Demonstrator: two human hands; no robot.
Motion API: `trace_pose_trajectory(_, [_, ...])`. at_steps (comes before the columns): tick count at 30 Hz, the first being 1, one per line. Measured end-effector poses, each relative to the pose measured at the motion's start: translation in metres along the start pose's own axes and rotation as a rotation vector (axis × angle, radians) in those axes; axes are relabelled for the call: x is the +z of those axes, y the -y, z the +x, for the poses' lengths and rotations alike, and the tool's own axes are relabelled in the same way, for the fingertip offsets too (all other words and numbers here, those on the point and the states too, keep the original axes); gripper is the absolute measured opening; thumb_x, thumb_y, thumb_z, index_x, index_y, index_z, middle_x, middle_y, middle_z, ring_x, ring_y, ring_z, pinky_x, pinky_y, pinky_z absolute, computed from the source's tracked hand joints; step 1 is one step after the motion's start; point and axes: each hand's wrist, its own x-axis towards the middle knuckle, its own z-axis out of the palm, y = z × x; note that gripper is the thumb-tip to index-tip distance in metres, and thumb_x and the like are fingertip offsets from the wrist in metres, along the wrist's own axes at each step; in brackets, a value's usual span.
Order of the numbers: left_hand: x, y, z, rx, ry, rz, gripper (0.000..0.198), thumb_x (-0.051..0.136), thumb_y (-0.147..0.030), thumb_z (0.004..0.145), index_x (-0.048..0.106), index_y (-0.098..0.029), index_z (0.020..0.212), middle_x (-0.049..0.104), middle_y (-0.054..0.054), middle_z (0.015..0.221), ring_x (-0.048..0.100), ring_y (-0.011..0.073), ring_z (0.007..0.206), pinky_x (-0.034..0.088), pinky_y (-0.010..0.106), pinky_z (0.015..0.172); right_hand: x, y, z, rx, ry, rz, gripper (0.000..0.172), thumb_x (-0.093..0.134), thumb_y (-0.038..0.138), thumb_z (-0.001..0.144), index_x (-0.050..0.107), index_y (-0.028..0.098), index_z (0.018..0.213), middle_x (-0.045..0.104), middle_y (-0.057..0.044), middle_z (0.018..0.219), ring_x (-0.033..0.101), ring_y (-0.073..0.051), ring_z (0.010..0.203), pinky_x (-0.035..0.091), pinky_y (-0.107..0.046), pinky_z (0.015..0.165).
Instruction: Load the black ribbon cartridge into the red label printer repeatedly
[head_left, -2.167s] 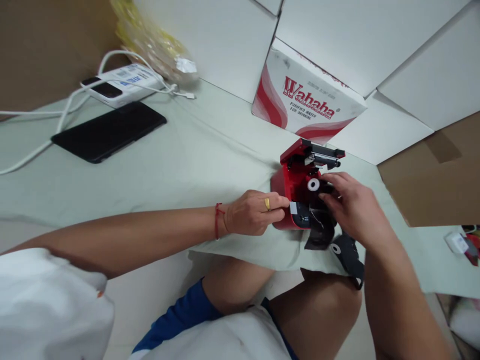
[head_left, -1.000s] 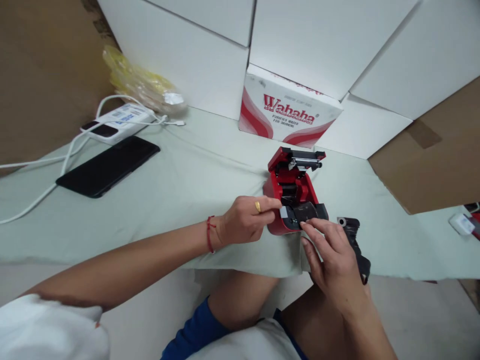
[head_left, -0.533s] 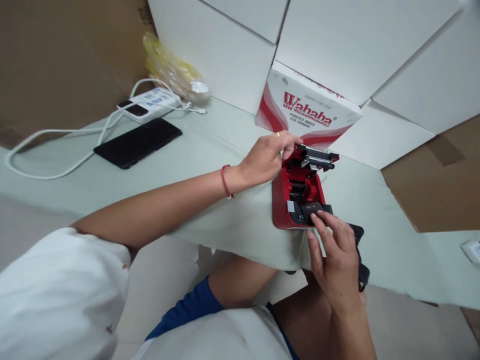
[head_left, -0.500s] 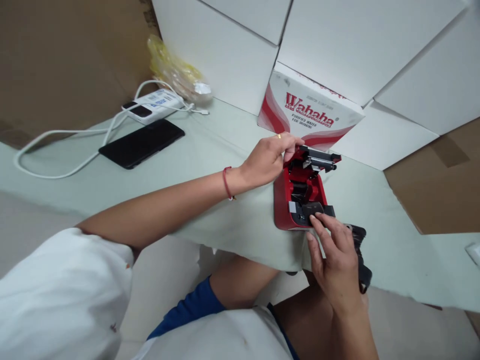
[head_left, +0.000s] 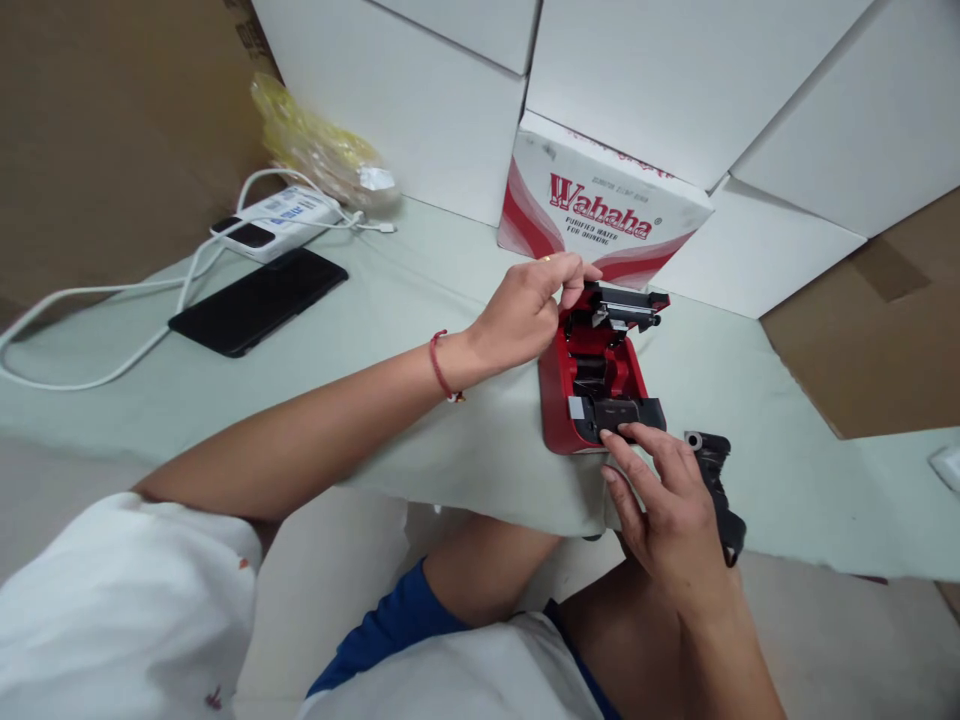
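A small red device (head_left: 559,385) with its lid raised sits near the front edge of the cloth-covered table (head_left: 420,330). My left hand (head_left: 529,310) is closed on the upper left edge of the raised lid (head_left: 626,305). My right hand (head_left: 664,505) rests at the device's front, its fingertips pressing a black strip (head_left: 626,412) that lies across the front lip. A black roll on a white core (head_left: 712,480) lies just right of that hand, partly hidden by it.
A black phone (head_left: 259,300) and a white power bank with cables (head_left: 274,210) lie at the left. A yellow plastic bag (head_left: 319,150) sits behind them. White boxes and a Wahaha carton (head_left: 600,210) line the back. Brown cardboard (head_left: 870,330) stands at the right.
My left hand has gone from the device's front left side up to the raised lid. My right hand came out of the open compartment to the front lip, and the white-cored roll is out of it.
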Motion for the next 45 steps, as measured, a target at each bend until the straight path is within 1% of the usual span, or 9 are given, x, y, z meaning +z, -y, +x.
trace_pose_trajectory(6, [0.0,0.001,0.0,-0.026,-0.011,-0.046,0.027,0.032,0.002,0.066,0.042,-0.021,0.076,0.075,0.006,0.104,0.065,0.0219,0.127,0.053,0.041,0.105,0.0,0.002,0.0,0.046,-0.043,0.046,0.05,0.059,0.014,0.097,0.058,0.03,0.144,0.065,-0.013,0.13,0.063,-0.029,0.118,0.058,-0.051,0.096])
trace_pose_trajectory(12, [0.003,-0.005,0.001,-0.087,0.003,-0.206,0.026,0.033,0.004,0.07,0.036,-0.021,0.077,0.077,0.004,0.096,0.074,0.0168,0.107,0.057,0.03,0.088,0.002,0.001,0.001,0.031,-0.028,0.029,0.049,0.063,0.013,0.096,0.058,0.025,0.143,0.06,-0.015,0.14,0.059,-0.03,0.124,0.055,-0.053,0.101])
trace_pose_trajectory(17, [0.012,-0.008,-0.027,0.003,0.192,-0.121,0.024,0.035,0.003,0.073,0.037,-0.02,0.072,0.08,0.001,0.087,0.075,0.0115,0.08,0.054,0.02,0.069,0.002,-0.003,0.0,0.01,-0.01,0.059,0.052,0.064,0.011,0.094,0.057,0.025,0.144,0.062,-0.014,0.14,0.058,-0.03,0.125,0.053,-0.053,0.103])
trace_pose_trajectory(19, [0.016,-0.004,-0.043,0.111,0.257,-0.003,0.023,0.037,0.003,0.075,0.04,-0.02,0.069,0.081,0.001,0.088,0.076,0.0132,0.081,0.057,0.023,0.072,0.003,-0.003,-0.001,0.027,0.001,0.06,0.053,0.063,0.012,0.094,0.057,0.026,0.145,0.063,-0.013,0.14,0.059,-0.03,0.124,0.053,-0.053,0.103])
trace_pose_trajectory(24, [0.025,0.014,-0.068,0.277,0.17,0.058,0.03,0.039,0.001,0.089,0.061,-0.019,0.088,0.082,0.003,0.102,0.077,0.0139,0.1,0.06,0.035,0.103,0.002,-0.004,0.0,0.042,-0.005,0.047,0.053,0.061,0.013,0.095,0.057,0.03,0.145,0.063,-0.012,0.14,0.059,-0.03,0.123,0.054,-0.053,0.102])
trace_pose_trajectory(27, [0.026,0.015,-0.072,0.305,0.158,0.08,0.031,0.038,-0.002,0.094,0.063,-0.019,0.096,0.082,0.003,0.105,0.077,0.0133,0.103,0.058,0.035,0.107,0.0,-0.004,0.004,0.019,0.017,0.034,0.051,0.06,0.013,0.096,0.056,0.029,0.145,0.063,-0.012,0.139,0.058,-0.03,0.123,0.054,-0.054,0.102])
trace_pose_trajectory(32, [0.021,0.001,-0.085,0.49,0.073,0.229,0.024,0.041,-0.003,0.093,0.057,-0.019,0.086,0.081,0.005,0.107,0.076,0.0184,0.106,0.061,0.032,0.09,-0.003,-0.002,0.008,0.01,0.046,0.018,0.049,0.059,0.013,0.097,0.055,0.026,0.144,0.062,-0.014,0.139,0.057,-0.03,0.121,0.053,-0.054,0.102])
trace_pose_trajectory(38, [0.017,-0.006,-0.095,0.534,0.064,0.419,0.026,0.041,0.0,0.088,0.049,-0.019,0.072,0.082,0.0,0.109,0.06,0.0079,0.054,0.043,0.024,0.051,-0.002,0.002,0.004,0.041,0.055,0.022,0.053,0.058,0.014,0.098,0.052,0.028,0.148,0.06,-0.013,0.143,0.054,-0.031,0.128,0.051,-0.057,0.105])
trace_pose_trajectory(45, [0.019,0.004,-0.087,0.464,0.122,0.294,0.027,0.038,0.001,0.081,0.055,-0.019,0.088,0.081,0.003,0.091,0.073,0.0108,0.066,0.05,0.019,0.056,-0.001,-0.003,0.002,0.006,0.05,0.053,0.055,0.058,0.011,0.097,0.053,0.027,0.149,0.061,-0.012,0.145,0.057,-0.028,0.128,0.052,-0.052,0.106])
